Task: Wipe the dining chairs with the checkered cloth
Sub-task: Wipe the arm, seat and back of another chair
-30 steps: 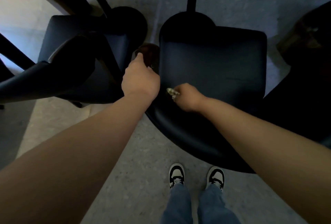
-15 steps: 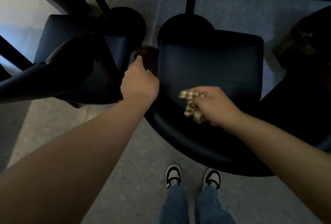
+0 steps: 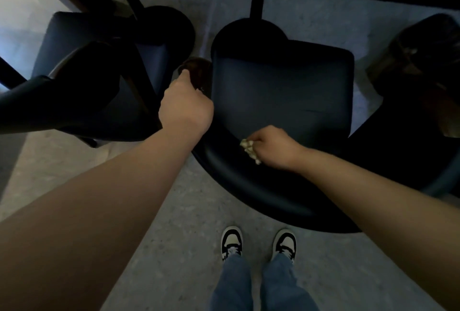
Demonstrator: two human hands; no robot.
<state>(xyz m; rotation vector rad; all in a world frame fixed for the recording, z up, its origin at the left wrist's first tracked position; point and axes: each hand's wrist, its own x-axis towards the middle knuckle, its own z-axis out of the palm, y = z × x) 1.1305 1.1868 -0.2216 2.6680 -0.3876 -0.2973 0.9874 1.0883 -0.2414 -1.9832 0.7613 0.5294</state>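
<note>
a: slipping is my worry. the right hand (image 3: pixel 275 147) has the checkered cloth (image 3: pixel 249 149) bunched into a small wad, fingers curled tight round it, pressed where the curved backrest (image 3: pixel 239 176) meets the seat (image 3: pixel 281 91) of the dining chair (image 3: pixel 323 74). balled up like that, i'd judge it touches very little surface, so patches could get missed.

b: and the left hand (image 3: pixel 185 109)?

a: it grips the brown wooden armrest end (image 3: pixel 195 69) at the chair's left edge, fingers wrapped over it. that steadies the chair, i think. if the grip loosens while the right hand pushes, the chair could swivel or slide on the smooth floor (image 3: pixel 174 223).

b: anything else?

a: the light is dim and the upholstery is very dark, so dust would be hard to spot. the neighbouring chair (image 3: pixel 82 81) sits just beside, and an elbow might knock it.

b: how does the cloth look?

a: pale, cream with a faint darker check, crumpled. only a small lump shows past the knuckles; the rest is hidden in the fist. i cannot tell whether it is damp.

b: and the chair?

a: dark, smooth padding, a round-backed shell, pulled close to the person's shoes (image 3: pixel 231 241).
</note>
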